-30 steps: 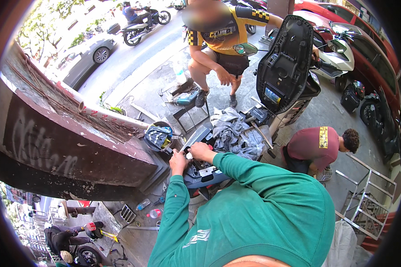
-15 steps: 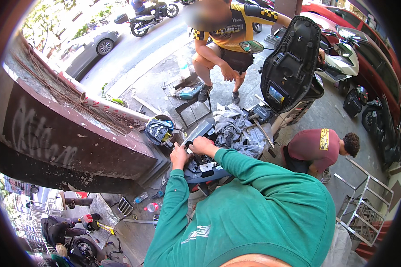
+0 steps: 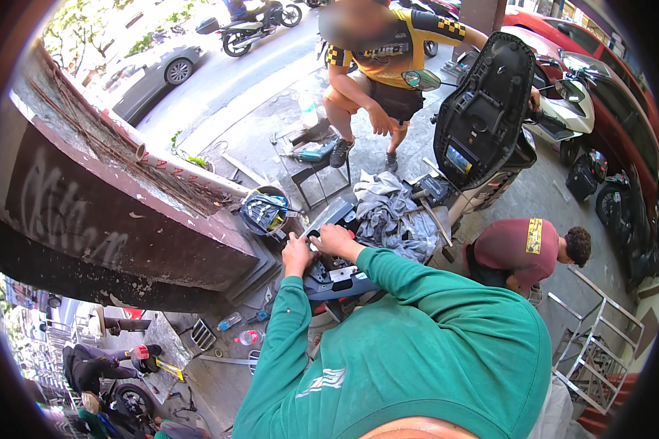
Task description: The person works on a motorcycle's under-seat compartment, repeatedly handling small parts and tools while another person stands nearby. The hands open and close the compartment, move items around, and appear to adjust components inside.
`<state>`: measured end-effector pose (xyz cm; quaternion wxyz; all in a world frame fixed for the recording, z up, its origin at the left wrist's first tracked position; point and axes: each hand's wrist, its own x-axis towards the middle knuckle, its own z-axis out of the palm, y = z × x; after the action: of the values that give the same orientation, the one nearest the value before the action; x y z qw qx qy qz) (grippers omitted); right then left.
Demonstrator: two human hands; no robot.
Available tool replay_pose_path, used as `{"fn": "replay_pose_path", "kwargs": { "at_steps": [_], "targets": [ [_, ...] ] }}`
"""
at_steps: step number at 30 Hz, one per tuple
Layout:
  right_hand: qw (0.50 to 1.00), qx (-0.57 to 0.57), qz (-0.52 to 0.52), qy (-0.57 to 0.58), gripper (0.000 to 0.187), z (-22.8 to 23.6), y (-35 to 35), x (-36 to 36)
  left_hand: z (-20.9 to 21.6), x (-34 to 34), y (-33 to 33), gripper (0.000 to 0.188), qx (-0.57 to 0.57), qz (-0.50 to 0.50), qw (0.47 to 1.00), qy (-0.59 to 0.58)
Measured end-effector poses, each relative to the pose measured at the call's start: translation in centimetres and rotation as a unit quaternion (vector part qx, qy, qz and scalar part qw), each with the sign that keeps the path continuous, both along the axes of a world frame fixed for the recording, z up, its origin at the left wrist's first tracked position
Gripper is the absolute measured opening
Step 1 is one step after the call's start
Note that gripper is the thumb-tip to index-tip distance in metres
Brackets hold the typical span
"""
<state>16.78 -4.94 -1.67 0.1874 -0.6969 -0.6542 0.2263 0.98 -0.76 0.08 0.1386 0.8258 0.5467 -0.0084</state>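
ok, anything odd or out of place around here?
Yes: a clear bottle and a red-labelled bottle lie on their sides on the floor, left of the left sleeve, rather than standing. Grey cloth is heaped messily beyond the right hand. The dark wall has chipped paint. No spill I can make out.

Below us we see a grey concrete floor (image 3: 545, 199) carrying scattered gear. To our left we find a clear bottle (image 3: 229, 320) lying near a red-labelled bottle (image 3: 250, 337), with a black slatted grille (image 3: 202, 334) and a flat metal strip (image 3: 225, 359) close by. To our right we have a silver metal frame (image 3: 600, 291) resting tilted, and farther off a black case (image 3: 581, 181).
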Motion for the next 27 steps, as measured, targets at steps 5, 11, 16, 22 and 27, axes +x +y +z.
{"fn": "replay_pose_path", "kwargs": {
  "at_steps": [5,11,16,22,27],
  "targets": [
    [0.996,-0.017,0.058,-0.066,0.026,-0.9,0.8,-0.2,0.2,0.1,0.2,0.052,-0.009,-0.006,1.000,0.008],
    [0.991,0.050,0.126,-0.007,0.023,-2.8,1.7,0.6,-0.7,-0.3,0.2,0.056,0.002,-0.001,1.000,0.013],
    [1.000,0.016,-0.019,0.006,0.035,-0.4,0.4,-0.2,-0.9,0.0,0.6,0.056,0.004,0.006,1.000,0.007],
    [0.991,-0.035,0.099,-0.083,0.026,-1.5,1.0,0.0,-0.3,0.2,0.4,0.057,-0.020,0.008,0.999,0.026],
    [0.996,0.011,0.089,-0.025,0.033,-2.5,1.6,0.2,-0.3,0.2,0.3,0.054,0.000,0.000,1.000,0.017]
  ]
}}
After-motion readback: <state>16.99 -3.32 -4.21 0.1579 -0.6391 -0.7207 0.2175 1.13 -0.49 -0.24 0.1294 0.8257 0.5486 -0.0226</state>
